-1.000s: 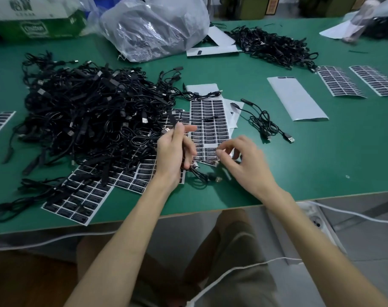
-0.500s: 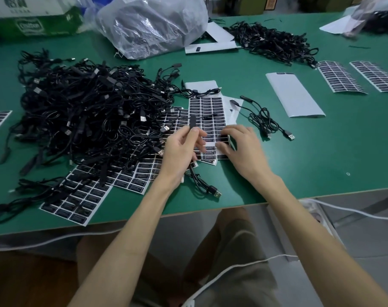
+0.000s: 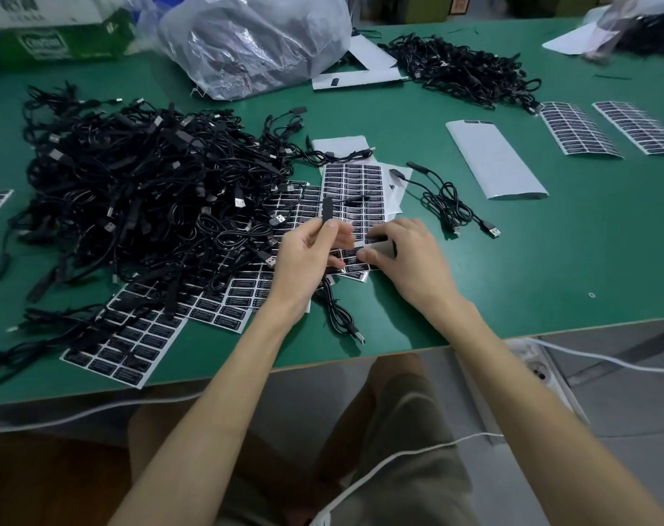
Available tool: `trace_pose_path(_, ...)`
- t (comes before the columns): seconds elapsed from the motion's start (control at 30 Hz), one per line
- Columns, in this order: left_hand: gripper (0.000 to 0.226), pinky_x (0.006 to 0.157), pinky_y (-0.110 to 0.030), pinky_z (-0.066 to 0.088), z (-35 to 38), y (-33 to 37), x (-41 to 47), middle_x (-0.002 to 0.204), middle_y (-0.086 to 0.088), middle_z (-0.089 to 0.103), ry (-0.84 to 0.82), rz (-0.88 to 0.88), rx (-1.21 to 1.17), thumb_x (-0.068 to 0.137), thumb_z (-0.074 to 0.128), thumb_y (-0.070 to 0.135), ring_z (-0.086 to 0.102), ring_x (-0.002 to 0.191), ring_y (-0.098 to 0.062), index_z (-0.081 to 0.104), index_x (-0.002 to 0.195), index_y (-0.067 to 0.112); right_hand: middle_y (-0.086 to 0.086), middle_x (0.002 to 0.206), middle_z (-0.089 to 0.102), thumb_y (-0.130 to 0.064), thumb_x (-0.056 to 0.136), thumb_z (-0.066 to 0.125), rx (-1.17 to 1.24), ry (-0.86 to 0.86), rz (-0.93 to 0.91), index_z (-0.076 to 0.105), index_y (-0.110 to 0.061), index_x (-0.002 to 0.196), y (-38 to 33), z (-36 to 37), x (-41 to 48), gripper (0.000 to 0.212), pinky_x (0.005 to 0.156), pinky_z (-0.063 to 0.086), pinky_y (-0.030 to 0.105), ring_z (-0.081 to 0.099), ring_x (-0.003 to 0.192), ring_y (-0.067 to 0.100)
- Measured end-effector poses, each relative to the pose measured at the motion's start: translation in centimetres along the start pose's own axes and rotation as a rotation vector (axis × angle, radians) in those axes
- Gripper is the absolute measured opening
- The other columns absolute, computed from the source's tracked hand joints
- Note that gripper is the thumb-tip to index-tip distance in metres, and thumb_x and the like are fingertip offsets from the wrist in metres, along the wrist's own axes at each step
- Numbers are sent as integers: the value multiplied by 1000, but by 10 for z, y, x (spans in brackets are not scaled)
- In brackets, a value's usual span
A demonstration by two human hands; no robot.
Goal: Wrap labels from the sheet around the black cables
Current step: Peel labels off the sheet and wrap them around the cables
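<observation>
Black cables (image 3: 133, 191) heaped on green table (image 3: 550, 260), label sheets (image 3: 353, 184) scattered

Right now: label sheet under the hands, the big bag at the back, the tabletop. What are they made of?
Label sheet: likely paper backing, white margins, with black printed stickers; paper or film, unclear. Bag: thin translucent plastic film, crinkled, with bright highlights. Tabletop: green matte mat, probably rubber or vinyl; dull, even surface without glare.

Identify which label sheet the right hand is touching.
The sheet at the table's centre, just right of the cable pile: the right hand touches its near end. No other sheet lies under that hand.
</observation>
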State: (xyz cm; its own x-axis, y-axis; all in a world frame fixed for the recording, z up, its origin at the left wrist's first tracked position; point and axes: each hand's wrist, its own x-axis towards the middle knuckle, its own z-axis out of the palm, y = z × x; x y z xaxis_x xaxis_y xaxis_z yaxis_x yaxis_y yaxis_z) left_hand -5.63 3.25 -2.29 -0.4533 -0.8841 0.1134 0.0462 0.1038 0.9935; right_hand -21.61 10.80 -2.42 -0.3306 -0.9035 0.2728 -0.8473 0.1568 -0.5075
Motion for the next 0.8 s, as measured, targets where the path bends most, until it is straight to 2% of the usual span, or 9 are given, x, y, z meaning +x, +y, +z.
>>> trace_pose_path(0.2,25,63,-22,55,2,-1,-1,95,-6,77,-6,0,45,108,51,15,74,92,-17,74,103,5,1,113,69,-34,95,72,8,37,-18,74,-14,114,2,2,-1,27,92,45,35,54,112,22)
trace_pose_path(0.4,25,64,-22,55,2,0,-2,95,-6,77,-28,12,75,108,51,15,74,93,-16,74,103,8,0,112,69,-29,95,73,19,27,-34,73,-19,117,1,1,-1,24,89,44,35,56,110,22)
trace_pose_path(0.7,25,64,-24,57,3,1,-3,95,-6,77,-41,17,93,108,51,16,73,92,-16,74,103,9,-3,107,70,-28,95,72,5,29,-7,76,-20,108,2,1,0,16,83,47,38,62,100,20)
trace_pose_path(0.8,25,63,-24,56,3,2,-4,92,-3,77,-50,13,85,108,51,16,74,92,-16,74,100,11,-5,104,71,-28,93,73,30,47,16,76,-24,106,2,1,0,14,75,42,31,62,94,17)
